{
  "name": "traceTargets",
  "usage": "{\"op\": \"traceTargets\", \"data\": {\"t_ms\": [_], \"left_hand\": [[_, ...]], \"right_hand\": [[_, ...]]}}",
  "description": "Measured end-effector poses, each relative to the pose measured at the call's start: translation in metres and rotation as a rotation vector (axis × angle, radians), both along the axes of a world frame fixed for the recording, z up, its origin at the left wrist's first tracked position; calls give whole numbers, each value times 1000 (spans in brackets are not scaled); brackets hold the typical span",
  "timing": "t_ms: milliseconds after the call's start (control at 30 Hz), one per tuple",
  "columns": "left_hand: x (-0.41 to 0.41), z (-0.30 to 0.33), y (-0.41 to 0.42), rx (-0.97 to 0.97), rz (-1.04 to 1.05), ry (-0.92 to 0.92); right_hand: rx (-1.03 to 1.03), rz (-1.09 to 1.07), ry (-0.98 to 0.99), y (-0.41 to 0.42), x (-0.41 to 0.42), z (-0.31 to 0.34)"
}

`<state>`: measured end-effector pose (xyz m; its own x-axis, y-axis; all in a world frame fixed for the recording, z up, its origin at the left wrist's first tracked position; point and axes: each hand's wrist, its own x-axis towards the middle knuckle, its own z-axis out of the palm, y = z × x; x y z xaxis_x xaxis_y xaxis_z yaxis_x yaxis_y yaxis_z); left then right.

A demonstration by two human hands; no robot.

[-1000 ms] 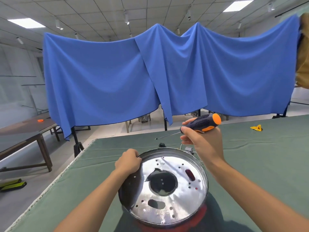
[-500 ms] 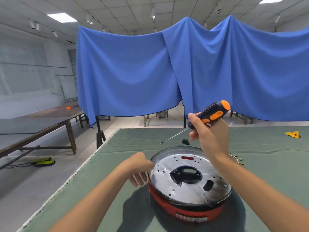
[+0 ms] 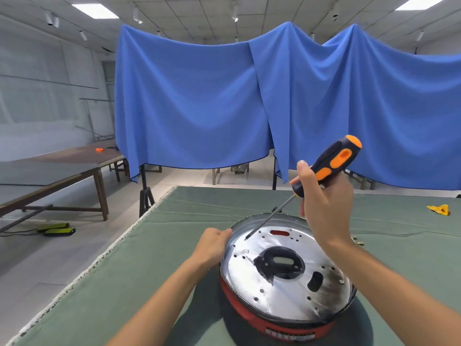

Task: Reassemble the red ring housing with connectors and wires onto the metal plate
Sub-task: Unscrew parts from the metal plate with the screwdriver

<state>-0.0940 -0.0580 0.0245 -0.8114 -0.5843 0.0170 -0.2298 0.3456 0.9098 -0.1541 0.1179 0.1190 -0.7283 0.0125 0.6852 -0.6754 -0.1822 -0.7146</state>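
Now metal plate (image 3: 287, 283) atop red ring housing (image 3: 252, 314), screwdriver (image 3: 321, 168) above

bright ceiling panels (image 3: 96, 10) overhead; glare on the metal plate (image 3: 287, 283); wide-angle bending at edges.

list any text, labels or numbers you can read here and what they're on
No text here can be read.
Label strip on the side of the red ring housing, near the bottom edge: pale marks, too blurred to read.
Metal plate: no visible print.
Screwdriver: no brand visible on its handle.
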Motion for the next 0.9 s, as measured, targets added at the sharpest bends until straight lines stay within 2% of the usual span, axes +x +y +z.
{"op": "traceTargets", "data": {"t_ms": [167, 400, 500, 900], "left_hand": [[12, -7, 2, 101, 113, 272], [23, -14, 7, 142, 236, 524], [27, -12, 10, 111, 264, 562], [28, -14, 10, 97, 285, 580]], "right_hand": [[-59, 48, 30, -15, 2, 5], [-152, 166, 24, -34, 9, 11], [-192, 201, 31, -40, 15, 15], [-133, 184, 117, -48, 25, 23]]}}
